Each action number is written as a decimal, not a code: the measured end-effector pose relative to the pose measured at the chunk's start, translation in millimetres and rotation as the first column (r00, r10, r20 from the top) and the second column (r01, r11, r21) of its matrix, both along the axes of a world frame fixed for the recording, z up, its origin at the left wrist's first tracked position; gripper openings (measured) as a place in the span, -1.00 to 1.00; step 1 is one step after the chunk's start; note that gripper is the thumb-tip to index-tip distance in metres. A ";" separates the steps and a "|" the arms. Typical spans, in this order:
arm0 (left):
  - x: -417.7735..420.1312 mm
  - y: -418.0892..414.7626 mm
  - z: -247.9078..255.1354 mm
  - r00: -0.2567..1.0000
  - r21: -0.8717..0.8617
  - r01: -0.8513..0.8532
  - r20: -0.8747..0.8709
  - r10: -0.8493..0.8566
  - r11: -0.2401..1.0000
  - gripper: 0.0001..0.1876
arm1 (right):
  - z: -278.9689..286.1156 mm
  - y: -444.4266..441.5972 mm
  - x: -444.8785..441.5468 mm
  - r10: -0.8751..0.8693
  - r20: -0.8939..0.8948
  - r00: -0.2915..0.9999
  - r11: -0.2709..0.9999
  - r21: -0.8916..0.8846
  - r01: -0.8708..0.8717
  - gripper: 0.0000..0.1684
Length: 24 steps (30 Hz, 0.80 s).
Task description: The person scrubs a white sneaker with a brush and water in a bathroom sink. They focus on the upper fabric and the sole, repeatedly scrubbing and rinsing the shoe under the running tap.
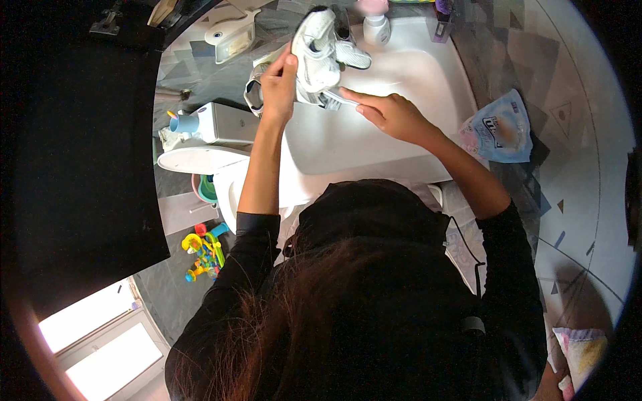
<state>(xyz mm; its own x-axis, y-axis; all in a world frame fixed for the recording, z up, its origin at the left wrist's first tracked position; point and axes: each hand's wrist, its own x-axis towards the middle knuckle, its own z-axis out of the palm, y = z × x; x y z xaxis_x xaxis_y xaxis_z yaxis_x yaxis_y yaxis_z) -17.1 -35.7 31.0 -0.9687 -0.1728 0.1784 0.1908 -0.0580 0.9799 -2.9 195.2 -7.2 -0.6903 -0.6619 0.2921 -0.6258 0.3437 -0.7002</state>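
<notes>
A white sneaker [316, 55] is held up by my left hand [281, 82] over the far left part of a white sink basin [341, 140]. My right hand [393, 115] grips the handle of a brush [341, 96], index finger stretched along it. The brush head lies just below the sneaker's near end; whether they touch I cannot tell. Behind the held sneaker, a second white mesh shoe [353, 54] rests on the basin's rim. Another light shoe [254, 92] stands left of my left wrist, partly hidden by it.
On the far rim stands a white bottle with a pink top [376, 29]. A blue and pink detergent pouch [504, 128] lies right of the basin. To the left are a toilet with its lid raised [200, 159], a blue cup [184, 124] and colourful plastic toys [205, 253].
</notes>
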 end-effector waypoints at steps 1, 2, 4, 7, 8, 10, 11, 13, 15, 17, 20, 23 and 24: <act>1.5 3.1 -0.3 1.000 -0.028 0.017 -0.015 -0.018 0.999 -0.56 | 1.8 1.2 3.4 -0.097 -0.149 0.984 0.990 0.083 0.110 -0.44; -0.7 -1.3 -5.0 0.999 -0.063 -0.026 0.025 0.028 0.998 -0.54 | 4.8 1.8 5.0 -0.178 -0.301 0.937 0.962 0.147 0.230 -0.43; -1.5 -1.5 -8.1 0.992 -0.062 -0.071 0.100 0.077 0.996 -0.53 | 8.9 1.8 -4.9 -0.309 -0.431 0.848 0.908 0.132 0.398 -0.45; 1.6 6.4 -1.2 0.993 -0.119 -0.077 0.077 0.087 0.990 -0.53 | 9.0 2.0 -11.3 -0.361 -0.485 0.797 0.883 0.096 0.459 -0.48; 2.4 9.2 2.4 0.996 -0.147 -0.070 0.047 0.078 0.987 -0.53 | 3.5 -1.7 -10.5 -0.352 -0.453 0.819 0.890 0.109 0.443 -0.47; 1.4 5.5 -0.1 0.992 -0.137 -0.103 0.051 0.111 0.985 -0.54 | 9.7 -6.3 0.0 -0.282 -0.293 0.914 0.930 0.150 0.335 -0.41; -0.3 4.2 -1.1 0.990 -0.131 -0.120 0.053 0.128 0.984 -0.54 | 6.7 -8.1 4.6 -0.264 -0.223 0.939 0.950 0.111 0.293 -0.40; -3.1 5.3 -3.3 0.988 -0.076 -0.153 -0.018 0.152 0.985 -0.56 | -7.2 -12.9 13.6 -0.209 -0.079 0.975 0.977 0.025 0.212 -0.39; -0.6 -0.9 -3.6 0.986 -0.106 -0.163 0.004 0.165 0.981 -0.56 | -12.8 -14.4 20.2 -0.096 0.135 0.986 0.994 -0.045 0.102 -0.41; 0.9 -4.1 -6.1 0.986 -0.057 -0.163 0.023 0.164 0.985 -0.55 | -11.3 -15.0 26.0 0.039 0.323 0.946 0.990 -0.142 0.007 -0.43; 1.1 -5.0 -6.4 0.989 -0.033 -0.142 0.031 0.143 0.989 -0.54 | -11.0 -15.6 24.8 0.248 0.507 0.825 0.941 -0.330 -0.079 -0.49; -0.5 -6.6 -4.7 0.990 -0.059 -0.118 0.065 0.122 0.991 -0.54 | 6.0 -9.3 19.9 0.361 0.778 0.514 0.922 -0.381 -0.071 -0.49; 0.2 -5.3 -4.0 0.991 -0.036 -0.108 0.082 0.111 0.994 -0.55 | 13.0 -6.1 20.2 0.376 0.861 0.343 0.924 -0.378 -0.063 -0.49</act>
